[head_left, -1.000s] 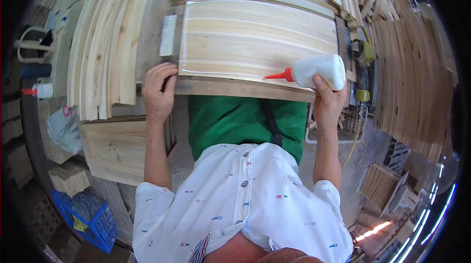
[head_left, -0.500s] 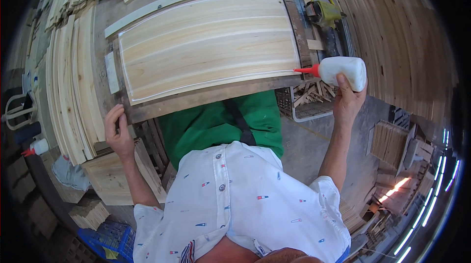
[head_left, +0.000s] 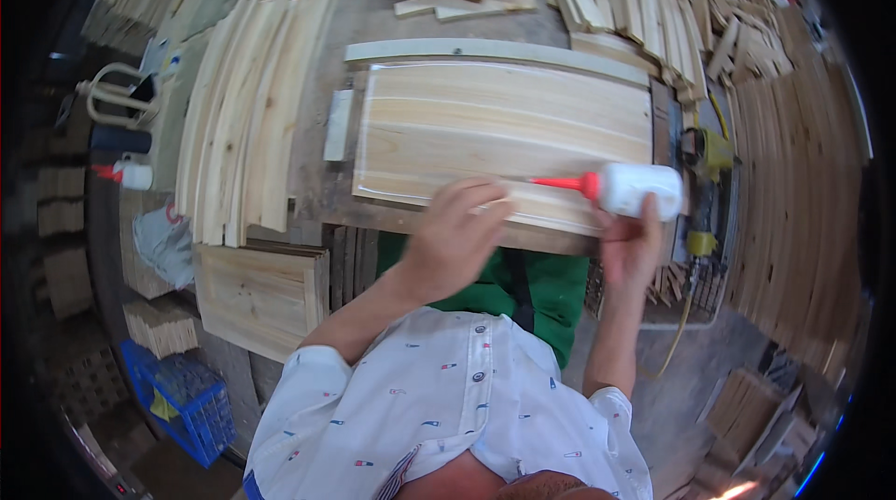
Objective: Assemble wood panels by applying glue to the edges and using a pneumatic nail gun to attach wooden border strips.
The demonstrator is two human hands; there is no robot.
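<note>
- Far left I see a blue crate [head_left: 191, 402] low down, and above it a small white bottle with a red tip [head_left: 131, 173] lying near the edge of the table [head_left: 327, 197].
- A row of long pale wood slats [head_left: 238, 118] lies on the table's left part, with a wooden panel [head_left: 257, 295] below them.
- In the middle of the table lies the wide wooden board [head_left: 504, 131], with a curved strip [head_left: 495, 52] just beyond its far edge.
- My left hand [head_left: 457, 234] rests on the board's near edge, fingers bent and spread down onto the wood, holding nothing.
- Just right of it, my right hand [head_left: 630, 243] is closed around the white glue bottle [head_left: 639, 190], which lies sideways with its red nozzle [head_left: 565, 184] pointing left, over the board's near right part.
- Right of the bottle a yellow-green power tool [head_left: 709, 159] sits at the board's end.
- Loose short wood pieces [head_left: 653, 6] are heaped at the upper right.
</note>
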